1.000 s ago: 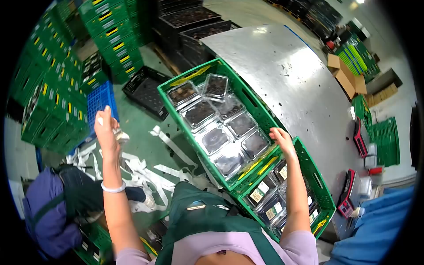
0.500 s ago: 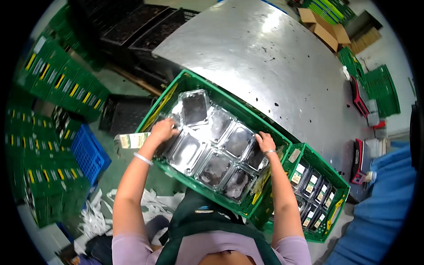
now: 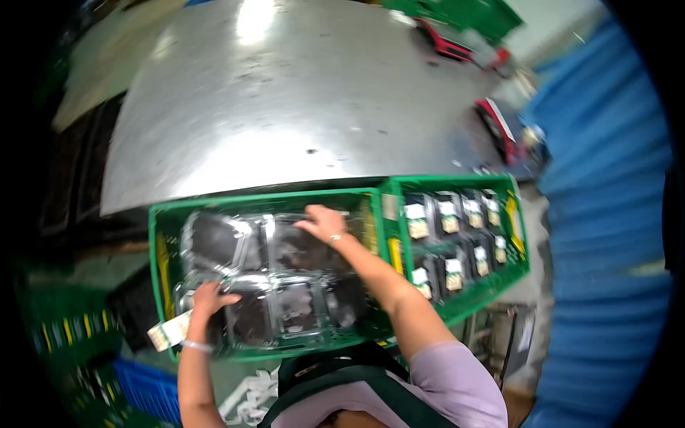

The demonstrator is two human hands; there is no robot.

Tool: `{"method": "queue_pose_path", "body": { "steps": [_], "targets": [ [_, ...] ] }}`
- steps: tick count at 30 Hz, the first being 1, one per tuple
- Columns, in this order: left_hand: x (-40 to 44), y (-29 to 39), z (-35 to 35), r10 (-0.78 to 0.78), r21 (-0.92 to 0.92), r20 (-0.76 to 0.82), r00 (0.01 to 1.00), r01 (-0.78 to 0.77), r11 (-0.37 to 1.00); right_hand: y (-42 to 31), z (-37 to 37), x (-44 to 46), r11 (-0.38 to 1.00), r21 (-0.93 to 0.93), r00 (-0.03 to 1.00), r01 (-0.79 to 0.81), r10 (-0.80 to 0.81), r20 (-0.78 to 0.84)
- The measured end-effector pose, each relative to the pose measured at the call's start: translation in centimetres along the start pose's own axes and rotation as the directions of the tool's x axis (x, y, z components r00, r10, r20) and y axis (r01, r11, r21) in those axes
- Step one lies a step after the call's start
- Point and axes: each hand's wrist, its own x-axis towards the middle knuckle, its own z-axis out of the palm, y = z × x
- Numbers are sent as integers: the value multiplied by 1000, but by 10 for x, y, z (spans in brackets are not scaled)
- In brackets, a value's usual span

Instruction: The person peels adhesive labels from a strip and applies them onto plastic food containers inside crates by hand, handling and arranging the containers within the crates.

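Observation:
A green crate (image 3: 271, 194) in front of me holds several clear plastic clamshell boxes with dark contents. My left hand (image 3: 207, 301) is at the near left boxes, its thumb stretched out over a clear box (image 3: 250, 314). A strip of printed labels (image 3: 170, 332) sticks out from that hand's outer side across the crate's corner; the fingers gripping it are mostly hidden. At the far right boxes, my right hand (image 3: 325, 222) rests on a clear box (image 3: 296, 242) with its thumb and fingers apart. The boxes here look blurred.
Adjoining on the right, a second green crate (image 3: 460, 308) holds several dark, labelled boxes. A metal table (image 3: 271, 128) lies beyond both crates, with red-edged devices (image 3: 496, 128) at its right. Blue curtain (image 3: 599, 250) hangs at right; a blue crate (image 3: 150, 385) is at lower left.
My view has turned, so the crates now lie nearly level across it. The angled box at the crate's left now lies in line with the others. My right hand has shifted inward over the boxes.

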Motion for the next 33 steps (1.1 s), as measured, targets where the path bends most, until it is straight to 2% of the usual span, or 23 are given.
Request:
{"method": "queue_pose_path", "body": {
  "steps": [1, 3, 5, 7, 9, 10, 11, 13, 15, 16, 17, 19, 20, 21, 23, 24, 25, 27, 29, 31, 32, 33],
  "targets": [
    [-4, -5, 1, 47, 30, -45, 998, -46, 999, -4, -12, -1, 998, 13, 997, 61, -61, -40],
    [2, -23, 3, 157, -100, -49, 986, -161, 982, -14, -33, -3, 993, 31, 987, 113, -108, -119],
    [-5, -13, 2, 92, -312, -62, 994, -107, 944, -28, -56, -5, 987, 68, 966, 145, -126, -225],
    [-21, 1, 2, 57, -324, -128, 990, -96, 941, -39, -88, -4, 949, 225, 895, 221, -105, -434],
    [-49, 30, -11, 38, -230, -260, 965, -100, 968, -57, -146, -8, 814, 542, 872, 208, 96, -480],
    [-58, 31, -11, 28, -182, -323, 946, -91, 979, -58, -178, -17, 781, 605, 880, 157, 167, -444],
    [-75, 49, -19, 27, -169, -372, 928, -97, 981, -55, -205, -26, 746, 632, 854, 210, 174, -490],
    [-98, 74, -22, 94, -79, -528, 844, -159, 984, -44, -265, -48, 712, 622, 809, 325, 132, -574],
    [-118, 122, -26, 91, -86, -697, 712, -208, 974, -23, -330, -75, 769, 457, 744, 448, -38, -667],
    [-128, 147, -30, 95, -57, -731, 676, -199, 978, -3, -355, -91, 792, 422, 770, 441, -92, -631],
    [-139, 184, -32, 97, -64, -796, 598, -243, 968, 16, -380, -106, 815, 383, 794, 435, -147, -590],
    [-159, 243, -41, 81, -117, -824, 560, -310, 944, 50, -424, -137, 905, 260, 842, 337, -166, -513],
    [-169, 270, -43, 29, -212, -811, 584, -339, 917, 71, -439, -150, 926, 203, 850, 318, -184, -494],
    [-178, 299, -46, 97, -174, -821, 562, -408, 896, 92, -450, -161, 944, 145, 860, 297, -199, -469],
    [-193, 371, -46, 124, -269, -817, 564, -561, 783, 133, -468, -179, 966, -39, 886, 256, -250, -390],
    [-196, 394, -43, 103, -385, -764, 637, -578, 720, 150, -476, -187, 968, -143, 913, 205, -242, -328],
    [-194, 416, -39, 154, -396, -738, 657, -606, 690, 169, -482, -192, 967, -184, 942, 175, -219, -255],
    [-187, 464, -34, 228, -492, -595, 771, -574, 655, 213, -481, -190, 956, -222, 963, 190, -226, -147],
    [-145, 498, -25, 452, -379, -461, 763, -630, 677, 256, -467, -175, 956, -230, 971, 182, -212, -113],
    [-103, 546, -10, 399, -576, -257, 880, -471, 668, 287, -455, -159, 905, -382, 937, 188, -282, -208],
    [-75, 555, -1, 419, -471, -246, 874, -485, 736, 289, -453, -154, 903, -410, 952, 130, -229, -203],
    [-57, 565, 7, 395, -476, -277, 876, -482, 736, 281, -453, -152, 938, -307, 931, 159, -246, -270]
  ]
}}
